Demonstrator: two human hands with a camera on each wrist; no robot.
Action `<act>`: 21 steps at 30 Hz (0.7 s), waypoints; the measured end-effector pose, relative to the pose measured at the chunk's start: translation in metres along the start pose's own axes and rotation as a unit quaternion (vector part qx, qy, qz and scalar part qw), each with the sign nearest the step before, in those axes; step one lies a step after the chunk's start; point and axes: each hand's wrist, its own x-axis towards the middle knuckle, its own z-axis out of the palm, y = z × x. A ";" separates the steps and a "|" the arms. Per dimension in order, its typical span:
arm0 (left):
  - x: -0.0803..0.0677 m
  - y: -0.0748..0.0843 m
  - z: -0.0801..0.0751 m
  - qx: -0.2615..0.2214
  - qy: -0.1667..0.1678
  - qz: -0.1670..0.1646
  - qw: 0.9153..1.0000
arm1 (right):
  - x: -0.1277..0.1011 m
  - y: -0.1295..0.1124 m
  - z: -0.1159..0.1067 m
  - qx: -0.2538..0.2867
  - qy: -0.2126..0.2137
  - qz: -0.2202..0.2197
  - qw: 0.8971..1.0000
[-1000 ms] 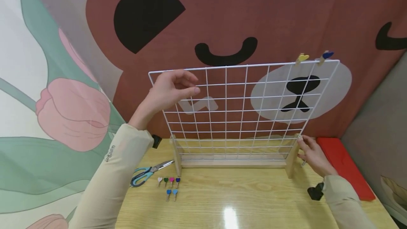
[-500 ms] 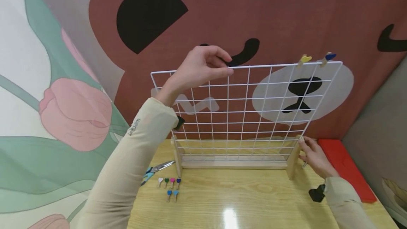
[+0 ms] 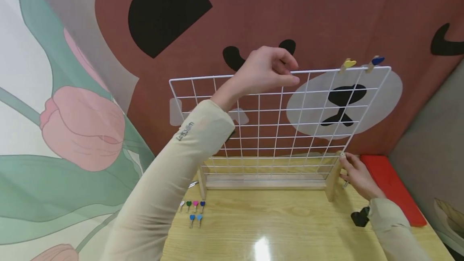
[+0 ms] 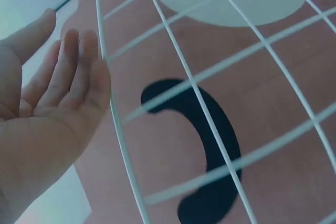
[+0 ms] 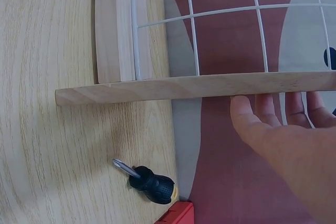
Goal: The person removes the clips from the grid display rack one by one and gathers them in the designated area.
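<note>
At the top edge of the white wire grid panel (image 3: 275,120), the left hand (image 3: 266,71) is raised with its fingers bent over the uppermost wire; the left wrist view shows the fingers (image 4: 68,77) fairly straight and close beside a grid wire, so whether they truly pinch it cannot be told. Beyond this hand's fingertips, farther along the same top wire, two small clips are already fastened: a yellow heart clip (image 3: 346,64) and, just past it, a blue heart clip (image 3: 375,61). Below the left forearm, on the wooden table (image 3: 290,228), six more heart clips (image 3: 193,210) lie loose in two short rows, not yet attached. The grid stands upright, leaning slightly back, in a wooden stand (image 3: 266,184).

The right hand (image 3: 357,176) rests against the right upright of that stand, fingers (image 5: 262,111) extended and touching the wood without curling round it, steadying the frame. Just beneath this hand lies a stubby black-handled screwdriver (image 5: 147,182); beyond it is a red case (image 3: 393,188).

Judged from this arrangement, the clipping is at an early stage: two clips mounted, six remaining, and neither hand holds one.
</note>
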 end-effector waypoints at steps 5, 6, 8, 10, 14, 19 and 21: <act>0.018 0.013 0.017 0.066 0.011 -0.002 0.998 | -0.005 0.002 -0.002 0.001 0.001 0.006 1.000; 0.021 0.015 0.019 0.081 0.014 0.002 0.997 | -0.005 0.002 -0.002 0.001 0.002 0.005 1.000; 0.027 0.019 0.023 0.105 0.016 0.006 0.994 | -0.006 0.003 -0.003 0.000 0.006 0.002 1.000; 0.034 0.023 0.026 0.125 0.014 0.005 0.992 | -0.007 0.004 -0.003 0.001 0.008 0.001 1.000; 0.045 0.027 0.033 0.150 -0.004 -0.006 0.989 | -0.009 0.003 -0.001 0.015 0.009 0.001 1.000; 0.055 0.030 0.044 0.169 -0.025 -0.016 0.985 | -0.011 0.002 0.002 0.020 0.007 0.009 1.000; 0.059 0.032 0.048 0.171 -0.030 -0.020 0.985 | -0.012 0.001 0.002 0.022 0.006 0.011 1.000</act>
